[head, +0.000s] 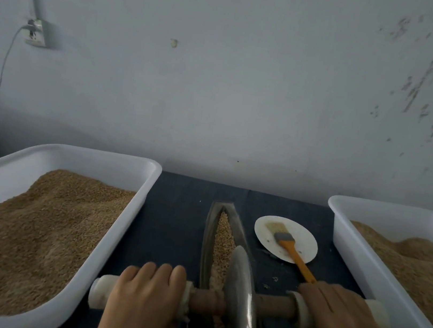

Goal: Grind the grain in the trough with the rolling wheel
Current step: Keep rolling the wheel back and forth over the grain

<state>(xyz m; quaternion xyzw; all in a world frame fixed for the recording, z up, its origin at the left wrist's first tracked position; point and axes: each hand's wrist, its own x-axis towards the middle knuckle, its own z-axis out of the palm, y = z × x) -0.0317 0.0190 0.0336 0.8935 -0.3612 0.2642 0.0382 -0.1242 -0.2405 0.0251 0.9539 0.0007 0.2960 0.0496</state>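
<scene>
Two white tubs of grain flank the dark trough, which runs away from me with grain inside. Rolling wheel stands in its near end, midway between my hands. My left hand and right hand each grasp one end of the axle.

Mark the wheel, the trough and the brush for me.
wheel [241,299], head view, on the metal disc's face.
trough [209,236], head view, on its left wall.
brush [290,245], head view, on the orange handle.
</scene>
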